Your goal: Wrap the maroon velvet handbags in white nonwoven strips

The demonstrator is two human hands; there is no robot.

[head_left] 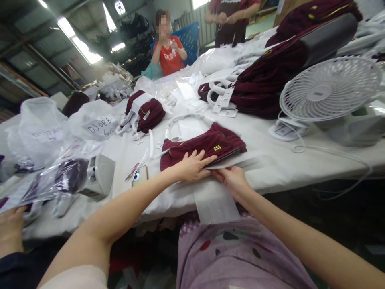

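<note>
A maroon bag (pixel 192 149) with a gold clasp and a white-wrapped handle (pixel 180 117) lies on the white-covered table (pixel 258 160) in front of me. My left hand (pixel 194 165) rests on the bag's lower front with its fingers spread. Just right of it, my right hand (pixel 231 178) pinches the edge of a thin white sheet (pixel 237 161) at the bag's near side. Another translucent white sheet (pixel 215 204) hangs over the table edge below my hands.
A white fan (pixel 319 92) and stacked maroon bags (pixel 261 88) stand at the right. Left are a phone (pixel 140 176), a white box-shaped holder (pixel 100 176), plastic-wrapped bags and another person's hand (pixel 12 222). Two people are across the table.
</note>
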